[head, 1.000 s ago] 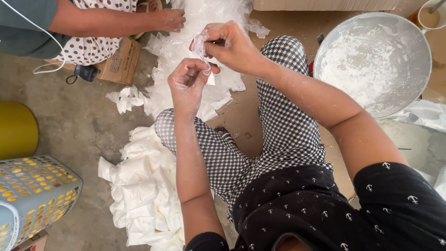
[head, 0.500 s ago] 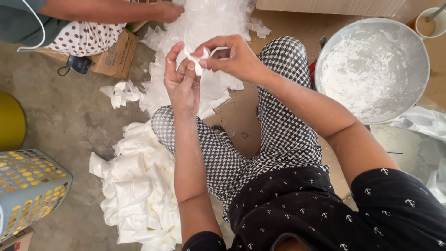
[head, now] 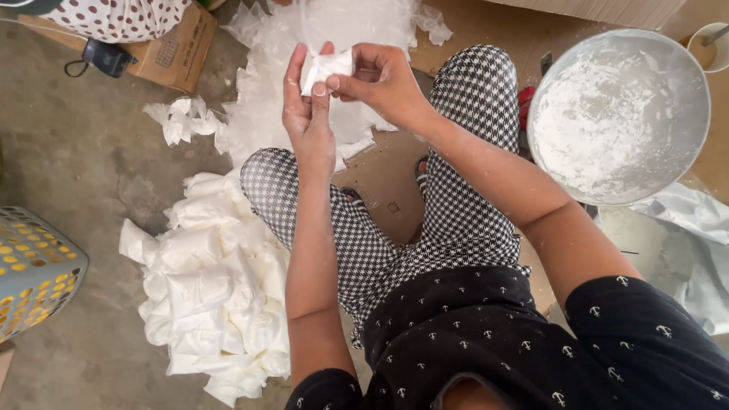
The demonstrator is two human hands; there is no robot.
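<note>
Hands are meeting at 12 o'clock of the view, raised above the knees. Left hand (head: 307, 114) is standing upright, fingers extended, thumb and fingertips pinching the left edge of a small white packet (head: 326, 67). Right hand (head: 380, 80) is coming in from 3 o'clock, fingers curled, thumb and forefinger gripping the packet's right side. Packet is being held between both hands, off the floor, powder dusting the fingers.

Person is sitting with legs in checked trousers (head: 471, 197) spread on a sheet of cardboard (head: 387, 178). Bowl (head: 619, 114) of white powder is sitting at 2 o'clock, just beside the right knee. Cup (head: 714, 45) is showing at the far 2 o'clock corner, cut by the frame.

Pile of filled white bags (head: 209, 288) is lying at 8 o'clock, touching the left leg. Heap of clear plastic sheets (head: 288, 45) is spreading at 12 o'clock, behind the hands. Loose white scrap (head: 178, 121) is lying at 10 o'clock. Perforated basket (head: 34, 266) is sitting at 9 o'clock, well apart from the pile. Cardboard box (head: 171, 49) is resting at 11 o'clock, near another person's spotted garment (head: 121, 15).
</note>
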